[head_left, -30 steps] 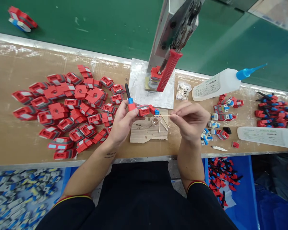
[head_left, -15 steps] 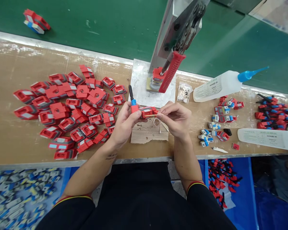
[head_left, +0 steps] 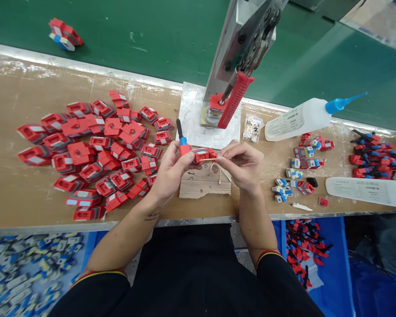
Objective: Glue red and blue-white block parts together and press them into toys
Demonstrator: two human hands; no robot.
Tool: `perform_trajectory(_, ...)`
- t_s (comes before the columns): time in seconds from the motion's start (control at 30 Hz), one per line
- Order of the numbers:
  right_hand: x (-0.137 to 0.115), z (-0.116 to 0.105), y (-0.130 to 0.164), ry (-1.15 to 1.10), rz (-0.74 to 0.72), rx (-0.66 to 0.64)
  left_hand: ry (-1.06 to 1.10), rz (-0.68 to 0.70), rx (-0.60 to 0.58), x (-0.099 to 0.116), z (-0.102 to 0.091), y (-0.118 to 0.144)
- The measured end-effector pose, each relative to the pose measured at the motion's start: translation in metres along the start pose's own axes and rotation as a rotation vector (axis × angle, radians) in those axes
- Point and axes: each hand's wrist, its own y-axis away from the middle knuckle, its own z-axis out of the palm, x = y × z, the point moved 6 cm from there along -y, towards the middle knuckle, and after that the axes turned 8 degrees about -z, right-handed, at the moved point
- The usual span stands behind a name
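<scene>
My left hand is closed around a red plastic toy part that has a blue collar and a black rod pointing up at its left end. Between the thumb and fingers of my right hand is a thin cotton swab, its far end against the red part. Both hands meet above a piece of cardboard, where a small ring-shaped item and used swabs lie. To the left spreads a pile of red and grey toy pieces.
A lever press with a red handle stands on a metal plate ahead. Nearby are a bag of swabs, a glue bottle, another lying bottle and finished-looking red-black parts. Blue bins sit below the table edge.
The view has shifted slightly. Both hands keep nearly the same pose, the swab still against the red part.
</scene>
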Motion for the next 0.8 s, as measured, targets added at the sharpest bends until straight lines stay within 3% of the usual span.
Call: perform_trajectory(0.8,-0.0066,-0.0058,-0.0025,0.095,-0.046,-0.014,-0.105,0.072,0.049,0.0077,-0.0023,0.0019)
